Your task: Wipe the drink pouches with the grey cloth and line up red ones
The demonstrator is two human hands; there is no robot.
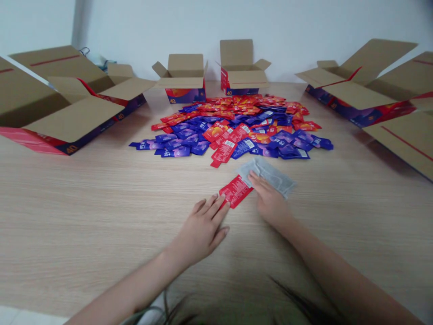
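A red sachet (236, 191) with pale printing lies flat on the table in front of me. My left hand (203, 230) rests at its lower left end, fingers stretched out and their tips touching it. A thin grey cloth (270, 175) covers the sachet's upper right end. My right hand (269, 198) has its fingers together, gripping and pressing this cloth against the sachet. The thumb side of the hand and part of the cloth under it are hidden. Beyond both hands spreads a heap of red and purple sachets (237, 128), some printed side up.
Open cardboard boxes stand around the heap: a big one (91, 122) at the left, two smaller ones (186, 95) (244, 91) against the wall, and more (358, 97) at the right. Their flaps stick out over the wooden table (101, 216).
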